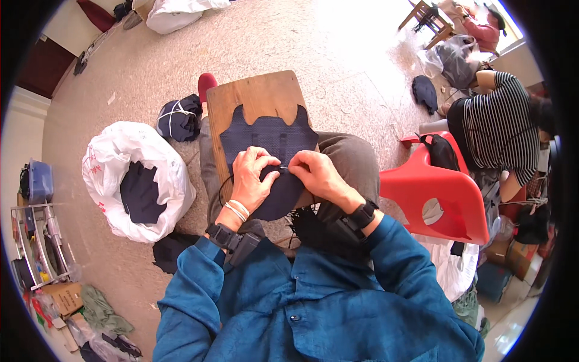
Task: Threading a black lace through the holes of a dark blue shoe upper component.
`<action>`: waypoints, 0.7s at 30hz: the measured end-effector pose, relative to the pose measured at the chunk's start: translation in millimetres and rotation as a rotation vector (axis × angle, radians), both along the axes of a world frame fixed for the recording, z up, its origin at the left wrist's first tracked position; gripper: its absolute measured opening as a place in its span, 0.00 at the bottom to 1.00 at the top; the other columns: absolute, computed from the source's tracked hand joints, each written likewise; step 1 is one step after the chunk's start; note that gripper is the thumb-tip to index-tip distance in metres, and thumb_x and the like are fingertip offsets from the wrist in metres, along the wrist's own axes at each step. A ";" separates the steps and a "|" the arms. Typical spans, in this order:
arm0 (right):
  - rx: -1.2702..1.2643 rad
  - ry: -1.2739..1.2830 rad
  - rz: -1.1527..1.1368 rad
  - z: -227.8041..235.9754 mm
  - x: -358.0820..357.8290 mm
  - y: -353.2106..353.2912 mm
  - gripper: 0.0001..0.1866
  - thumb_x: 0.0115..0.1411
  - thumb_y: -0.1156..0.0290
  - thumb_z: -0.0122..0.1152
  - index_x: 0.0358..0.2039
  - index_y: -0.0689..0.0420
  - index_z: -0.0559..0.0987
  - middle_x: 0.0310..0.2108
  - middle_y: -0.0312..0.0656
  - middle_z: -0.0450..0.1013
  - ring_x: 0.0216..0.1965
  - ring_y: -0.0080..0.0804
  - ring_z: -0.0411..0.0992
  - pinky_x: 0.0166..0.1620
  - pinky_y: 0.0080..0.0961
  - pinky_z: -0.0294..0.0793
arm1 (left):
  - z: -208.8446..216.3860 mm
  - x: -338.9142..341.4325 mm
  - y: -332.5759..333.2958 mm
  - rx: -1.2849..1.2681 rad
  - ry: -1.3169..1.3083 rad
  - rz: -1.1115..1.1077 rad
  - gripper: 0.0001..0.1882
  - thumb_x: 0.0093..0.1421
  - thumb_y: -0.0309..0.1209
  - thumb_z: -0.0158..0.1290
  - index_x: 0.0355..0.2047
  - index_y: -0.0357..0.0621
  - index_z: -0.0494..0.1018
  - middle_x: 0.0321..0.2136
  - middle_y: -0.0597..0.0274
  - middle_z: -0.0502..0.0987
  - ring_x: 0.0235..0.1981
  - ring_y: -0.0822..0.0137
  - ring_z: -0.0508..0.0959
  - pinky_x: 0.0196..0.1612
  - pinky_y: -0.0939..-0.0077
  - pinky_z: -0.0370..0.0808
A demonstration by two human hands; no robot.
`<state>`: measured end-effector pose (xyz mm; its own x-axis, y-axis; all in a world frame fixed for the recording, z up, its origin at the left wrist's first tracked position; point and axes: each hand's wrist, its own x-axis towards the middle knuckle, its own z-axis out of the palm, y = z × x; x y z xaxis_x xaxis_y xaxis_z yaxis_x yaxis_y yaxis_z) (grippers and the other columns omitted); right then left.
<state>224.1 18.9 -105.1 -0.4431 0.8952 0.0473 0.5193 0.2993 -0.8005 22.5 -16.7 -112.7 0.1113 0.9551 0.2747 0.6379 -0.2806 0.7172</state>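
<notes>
- Presently, the dark navy textured fabric piece [265, 136] lies on the brown wooden board [256, 90], two prongs toward the far edge, rounded part at the near edge.
- Left hand [253, 178]: half curled, touching the fabric; whether it grips cannot be told.
- Right hand [321, 176]: thumb and forefinger nearly together, pinching the fabric.
- White plastic bag [99, 163]: beyond the board's left edge.

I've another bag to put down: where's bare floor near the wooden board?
Floor is bare beyond the board, right of the red shoe; so is the board's far end, past the dark fabric. Crowded: white bag and tied bundle left, red chair right.
</notes>
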 end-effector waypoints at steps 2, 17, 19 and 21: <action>0.144 0.047 -0.043 1.4 -1.4 2.2 0.04 0.59 0.75 0.62 0.29 0.61 0.78 0.28 0.44 0.75 0.31 0.39 0.76 0.36 0.33 0.74 | 2.0 -0.5 1.4 -0.006 0.020 0.004 0.12 0.47 0.27 0.66 0.34 0.48 0.79 0.38 0.64 0.74 0.44 0.58 0.73 0.52 0.61 0.67; -0.711 0.891 -0.237 37.7 -39.0 -71.3 0.06 0.64 0.74 0.64 0.40 0.62 0.79 0.31 0.37 0.79 0.33 0.21 0.77 0.38 0.18 0.77 | 35.1 15.2 -68.9 -0.636 -1.587 0.189 0.10 0.65 0.24 0.56 0.46 0.38 0.78 0.41 0.61 0.81 0.41 0.69 0.80 0.46 0.75 0.78; -0.740 0.973 -0.249 35.5 -44.6 -80.7 0.09 0.64 0.76 0.64 0.43 0.63 0.79 0.35 0.39 0.79 0.35 0.22 0.77 0.40 0.19 0.77 | 37.6 10.0 -68.9 -0.637 -1.553 0.178 0.08 0.66 0.24 0.56 0.45 0.37 0.77 0.41 0.61 0.81 0.42 0.70 0.79 0.47 0.76 0.78; -0.769 1.003 -0.233 37.1 -40.5 -81.3 0.09 0.64 0.78 0.62 0.44 0.63 0.78 0.41 0.40 0.77 0.39 0.23 0.77 0.43 0.20 0.77 | 46.8 6.6 -61.5 -0.446 -1.173 0.202 0.07 0.66 0.26 0.56 0.44 0.39 0.76 0.38 0.62 0.80 0.38 0.70 0.79 0.44 0.75 0.77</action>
<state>183.6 -62.5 -68.0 -0.3446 0.8918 -0.2932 -0.4302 -0.4276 -0.7950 29.1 -78.2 -65.9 -0.1381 0.9611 -0.2390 -0.4385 0.1570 0.8849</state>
